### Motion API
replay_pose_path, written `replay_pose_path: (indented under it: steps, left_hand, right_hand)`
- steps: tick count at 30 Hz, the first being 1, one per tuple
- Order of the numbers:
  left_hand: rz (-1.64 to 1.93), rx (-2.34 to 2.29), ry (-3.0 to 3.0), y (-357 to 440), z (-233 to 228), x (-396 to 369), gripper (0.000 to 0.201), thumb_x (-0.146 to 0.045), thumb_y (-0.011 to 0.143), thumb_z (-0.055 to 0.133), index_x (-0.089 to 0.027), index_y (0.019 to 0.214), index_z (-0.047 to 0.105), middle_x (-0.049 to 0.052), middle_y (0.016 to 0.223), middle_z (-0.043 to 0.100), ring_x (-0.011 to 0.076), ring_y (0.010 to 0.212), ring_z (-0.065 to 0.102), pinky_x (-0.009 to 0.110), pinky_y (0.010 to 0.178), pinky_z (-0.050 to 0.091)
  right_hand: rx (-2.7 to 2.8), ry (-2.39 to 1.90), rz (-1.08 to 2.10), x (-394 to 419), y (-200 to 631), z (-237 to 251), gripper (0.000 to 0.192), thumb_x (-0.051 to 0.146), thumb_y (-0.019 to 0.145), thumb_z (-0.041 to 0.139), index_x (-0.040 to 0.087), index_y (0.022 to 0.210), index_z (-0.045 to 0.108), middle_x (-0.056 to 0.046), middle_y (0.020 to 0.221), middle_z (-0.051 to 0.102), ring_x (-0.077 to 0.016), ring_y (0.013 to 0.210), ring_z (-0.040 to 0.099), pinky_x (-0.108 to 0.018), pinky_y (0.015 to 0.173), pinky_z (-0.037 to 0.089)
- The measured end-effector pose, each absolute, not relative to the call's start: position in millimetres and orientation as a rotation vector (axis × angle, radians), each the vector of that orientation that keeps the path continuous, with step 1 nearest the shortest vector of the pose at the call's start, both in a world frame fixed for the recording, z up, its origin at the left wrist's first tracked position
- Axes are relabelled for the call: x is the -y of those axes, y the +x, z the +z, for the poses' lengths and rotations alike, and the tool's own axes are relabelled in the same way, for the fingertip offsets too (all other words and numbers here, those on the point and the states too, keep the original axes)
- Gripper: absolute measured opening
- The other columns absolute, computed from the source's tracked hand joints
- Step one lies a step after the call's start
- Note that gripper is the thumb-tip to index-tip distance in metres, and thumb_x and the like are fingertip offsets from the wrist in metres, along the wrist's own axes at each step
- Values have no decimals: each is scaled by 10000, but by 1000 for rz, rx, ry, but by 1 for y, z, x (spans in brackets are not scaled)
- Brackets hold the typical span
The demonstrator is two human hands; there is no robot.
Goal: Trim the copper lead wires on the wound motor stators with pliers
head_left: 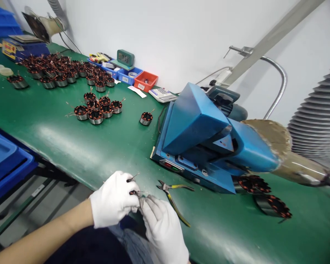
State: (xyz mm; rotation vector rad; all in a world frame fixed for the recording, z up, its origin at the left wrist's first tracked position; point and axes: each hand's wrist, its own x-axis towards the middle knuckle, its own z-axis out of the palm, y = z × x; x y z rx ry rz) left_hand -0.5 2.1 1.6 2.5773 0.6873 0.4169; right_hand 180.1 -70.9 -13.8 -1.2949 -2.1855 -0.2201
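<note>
My left hand (112,200), in a white glove, is wrapped round a motor stator (134,192). Only dark bits of that stator and a few thin wire ends show between the fingers. My right hand (163,223), also gloved in white, is closed with its fingertips pressed together right beside the stator. What those fingertips pinch is hidden. Just right of my hands lie diagonal cutters (176,200) with yellow-and-black handles, their jaws apart. Both hands are at the near edge of the green table (99,150).
A blue machine (198,135) with a duct stands at the right, several stators (272,205) beside it. One stator (146,118) sits alone left of the machine. A small group (95,116) and a large pile of stators (57,69) lie farther left. Behind are a calculator (162,95) and a red bin (146,80).
</note>
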Motion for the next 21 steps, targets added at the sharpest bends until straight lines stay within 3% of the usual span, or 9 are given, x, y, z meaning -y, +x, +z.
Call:
replay_pose_path:
  steps: [2, 4, 7, 10, 13, 16, 18, 21]
  left_hand:
    - [404, -697, 2649, 0, 1, -1, 89, -144, 786, 582, -231, 800, 575, 11, 987, 603, 237, 932, 472, 392, 763, 354]
    - [370, -712, 2717, 1, 0, 1, 89, -146, 765, 586, -214, 816, 561, 28, 1007, 605, 255, 938, 469, 404, 751, 362]
    - [339, -729, 2766, 2, -1, 2, 97, -145, 744, 586, -196, 818, 551, 41, 1011, 605, 268, 946, 464, 414, 750, 369]
    - [383, -719, 2742, 2, -2, 1, 108, -133, 752, 561, -205, 831, 560, 38, 1005, 603, 255, 941, 464, 403, 746, 368]
    - [447, -697, 2701, 2, -3, -1, 92, -151, 781, 539, -219, 833, 573, 38, 980, 602, 242, 922, 469, 390, 733, 362]
    - [497, -684, 2664, 2, -3, -2, 83, -154, 797, 532, -227, 806, 569, 24, 957, 605, 235, 910, 476, 383, 728, 358]
    - [505, -687, 2657, 2, -3, -1, 78, -144, 791, 537, -219, 788, 558, 15, 962, 610, 234, 908, 479, 382, 729, 361]
    - [479, -718, 2691, 2, -3, 1, 68, -140, 769, 553, -202, 797, 554, 22, 988, 613, 246, 922, 478, 392, 735, 368]
  right_hand:
    - [1939, -1525, 248, 73, 169, -15, 221, 188, 878, 436, 177, 758, 621, -78, 655, 667, -220, 615, 627, -334, 564, 476]
    - [1421, -1723, 1042, 74, 159, -13, 288, 331, 872, 398, 219, 623, 488, 5, 509, 496, -158, 452, 505, -273, 432, 398]
    - [848, -1671, 1765, 72, 156, -4, 298, 439, 832, 323, 245, 621, 406, 72, 443, 342, -122, 330, 378, -226, 307, 267]
    - [945, -1681, 1792, 70, 169, 5, 280, 433, 763, 488, 204, 607, 528, 11, 470, 505, -151, 407, 495, -245, 373, 359]
    - [1314, -1717, 1380, 69, 184, 3, 113, 293, 717, 630, 192, 748, 669, -59, 710, 681, -206, 665, 613, -313, 633, 473]
    - [1493, -1560, 1047, 69, 188, -6, 195, 300, 740, 626, 226, 907, 695, -98, 833, 720, -248, 779, 619, -394, 763, 457]
    - [1373, -1517, 1101, 70, 183, -10, 162, 335, 736, 639, 220, 837, 692, -95, 753, 701, -237, 727, 603, -380, 727, 458]
    - [1006, -1490, 1449, 73, 168, -13, 233, 381, 773, 603, 209, 617, 589, 4, 484, 533, -149, 470, 493, -279, 502, 428]
